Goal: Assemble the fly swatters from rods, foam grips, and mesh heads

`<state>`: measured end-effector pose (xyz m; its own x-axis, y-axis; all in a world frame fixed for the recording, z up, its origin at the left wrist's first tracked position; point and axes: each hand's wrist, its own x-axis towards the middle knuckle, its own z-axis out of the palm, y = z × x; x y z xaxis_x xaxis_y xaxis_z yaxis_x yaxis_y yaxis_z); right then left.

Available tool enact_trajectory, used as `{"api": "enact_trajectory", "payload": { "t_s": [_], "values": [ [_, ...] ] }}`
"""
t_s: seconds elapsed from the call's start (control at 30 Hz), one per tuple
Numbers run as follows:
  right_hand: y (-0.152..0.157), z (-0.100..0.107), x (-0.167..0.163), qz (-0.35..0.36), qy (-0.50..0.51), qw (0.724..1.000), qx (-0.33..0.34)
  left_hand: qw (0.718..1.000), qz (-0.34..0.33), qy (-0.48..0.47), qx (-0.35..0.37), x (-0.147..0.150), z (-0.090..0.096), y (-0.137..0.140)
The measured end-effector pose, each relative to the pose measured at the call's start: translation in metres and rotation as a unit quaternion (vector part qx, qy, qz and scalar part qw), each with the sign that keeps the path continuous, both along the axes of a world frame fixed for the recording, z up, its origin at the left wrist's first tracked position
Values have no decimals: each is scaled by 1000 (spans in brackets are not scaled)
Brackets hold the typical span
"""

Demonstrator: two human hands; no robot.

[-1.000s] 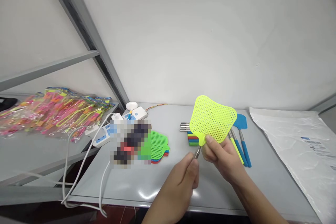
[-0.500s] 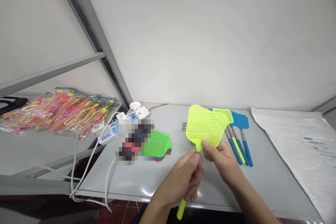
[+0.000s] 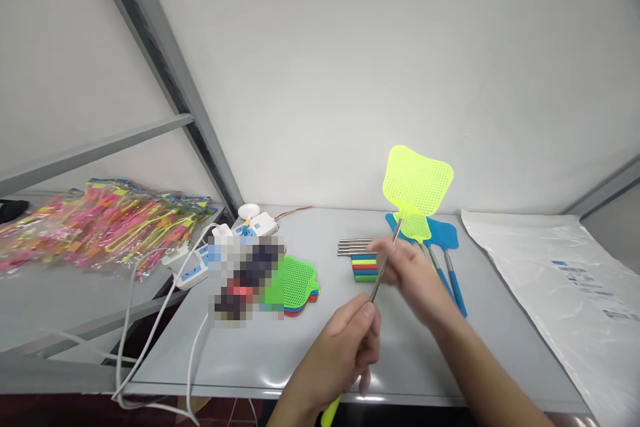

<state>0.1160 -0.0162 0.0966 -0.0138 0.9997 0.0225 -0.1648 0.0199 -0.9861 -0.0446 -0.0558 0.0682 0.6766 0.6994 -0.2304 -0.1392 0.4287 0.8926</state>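
Left hand [image 3: 350,333] closed around metal shaft [image 3: 379,283] of yellow swatter [image 3: 418,180], right hand [image 3: 407,273] half-curled at shaft, its hold unclear

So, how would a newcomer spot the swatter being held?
Start at the grey table before the white wall. Over it, the left hand grips a bright yellow swatter by its metal rod. It is raised, unlike the swatters lying on the table.

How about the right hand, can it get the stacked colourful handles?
Probably yes: the right hand looks close to the colourful handles, whose left ends lie uncovered. It may have to go around the rod of the swatter in the left hand.
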Motion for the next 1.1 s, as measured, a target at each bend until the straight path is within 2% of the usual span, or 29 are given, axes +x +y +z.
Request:
{"api": "enact_trajectory", "payload": {
  "t_s": [0.07, 0.13, 0.2, 0.27, 0.3, 0.37, 0.43, 0.5, 0.6, 0.63, 0.73, 0.83, 0.9, 0.97, 1.03, 1.1],
  "values": [
    [-15, -10, -9, 32, -68, 997, 1, 1000, 0, 19, 14, -2, -3, -1],
    [-20, -9, -5, 36, -101, 994, 25, 999, 3, 41, 32, -4, -5, -1],
    [-10, 4, 12, -10, -94, 994, 57, 997, -7, 66, 49, -7, -6, -1],
    [8, 22, 35, -129, -39, 986, 100, 993, -26, 95, 70, -9, -4, -1],
    [17, 30, 46, -167, -13, 979, 119, 991, -35, 105, 78, -9, -4, 0],
    [30, 39, 59, -153, 6, 982, 114, 989, -43, 110, 86, -9, -4, 2],
    [31, 35, 56, -135, 32, 986, 95, 991, -34, 101, 83, -8, -5, 3],
    [19, 20, 40, -101, 32, 993, 60, 993, -14, 92, 75, -6, -8, 4],
    [-8, -10, 7, 31, -45, 998, -8, 994, 5, 90, 64, -5, -11, 4],
    [-16, -17, -1, 46, -28, 998, -14, 994, 4, 92, 64, -5, -12, 4],
    [-22, -19, -3, 66, -34, 997, -10, 991, 5, 106, 76, -7, -11, 4],
    [-5, 2, 22, -1, -39, 999, 30, 987, -8, 132, 97, -12, -8, 5],
    [11, 18, 41, -93, 8, 993, 69, 982, -25, 149, 117, -15, -6, 6],
    [23, 28, 50, -129, 44, 986, 91, 978, -26, 159, 131, -17, -4, 7],
    [25, 27, 46, -137, 76, 983, 93, 978, -23, 162, 132, -17, -4, 8],
    [16, 15, 31, -115, 87, 987, 70, 980, -20, 159, 119, -17, -4, 9]
  ]
}}
